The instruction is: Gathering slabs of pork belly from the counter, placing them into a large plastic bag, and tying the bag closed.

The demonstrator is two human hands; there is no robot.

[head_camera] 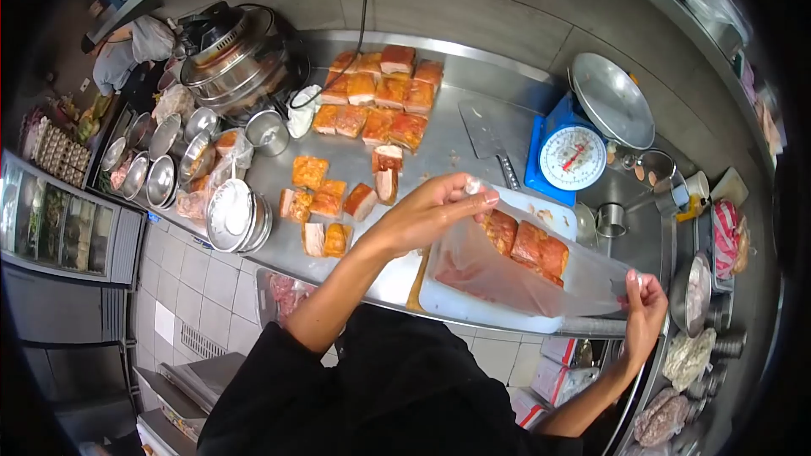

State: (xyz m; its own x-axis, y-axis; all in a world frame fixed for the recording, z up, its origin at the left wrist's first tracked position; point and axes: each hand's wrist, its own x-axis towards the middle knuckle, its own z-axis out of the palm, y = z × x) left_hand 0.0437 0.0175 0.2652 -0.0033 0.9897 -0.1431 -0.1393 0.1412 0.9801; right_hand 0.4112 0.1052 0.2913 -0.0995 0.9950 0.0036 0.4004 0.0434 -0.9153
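Observation:
A clear plastic bag (pixel 538 285) is stretched between my two hands above a white cutting board (pixel 456 307). My left hand (pixel 447 202) pinches one end of the bag between thumb and fingers. At the other end, low on the right, my right hand (pixel 643 304) grips the plastic. Browned, crisp-skinned pork belly pieces (pixel 538 250) lie on the board, partly behind the bag. I cannot tell whether any meat is inside it. Left of the board, several loose pork belly pieces (pixel 329 196) rest on the steel counter (pixel 418 171), with a larger block of pieces (pixel 380 98) behind them.
A cleaver (pixel 485 136) lies beside a blue dial scale (pixel 572 155) with a metal pan. Steel bowls (pixel 161 180) crowd the left end, near a glass-bowled countertop oven (pixel 234 69) and a stack of foil-like dishes (pixel 234 215). A black power cord (pixel 362 25) hangs from the wall outlet.

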